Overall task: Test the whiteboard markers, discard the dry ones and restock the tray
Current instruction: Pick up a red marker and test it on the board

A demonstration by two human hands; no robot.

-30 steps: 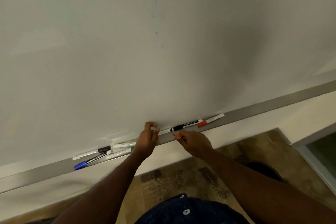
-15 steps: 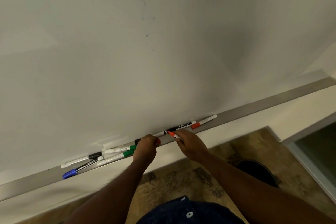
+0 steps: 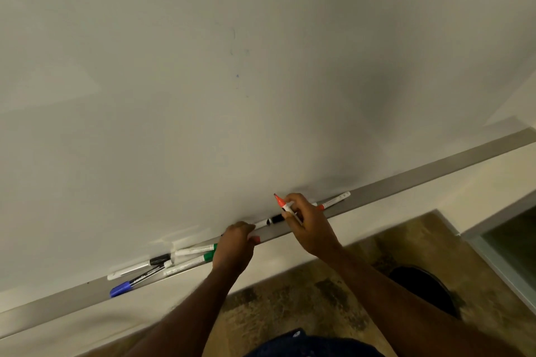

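Head: right hand (image 3: 310, 226) pinches slim orange-tipped marker (image 3: 280, 202)

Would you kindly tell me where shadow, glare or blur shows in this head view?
Head view: a grey shadow patch on the whiteboard, right half; a pale glare streak above the green markers; the tray runs slanted across the wide-angle frame; detail is soft.

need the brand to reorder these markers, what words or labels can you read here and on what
No text is readable.
Blue-capped marker: pale print on dark barrel, too blurred.
Upper green-capped marker: dark barrel print, too small.
Lower green-capped marker: the same.
Red marker in the right hand: nothing legible.
Whiteboard: faint stray marks, no words.
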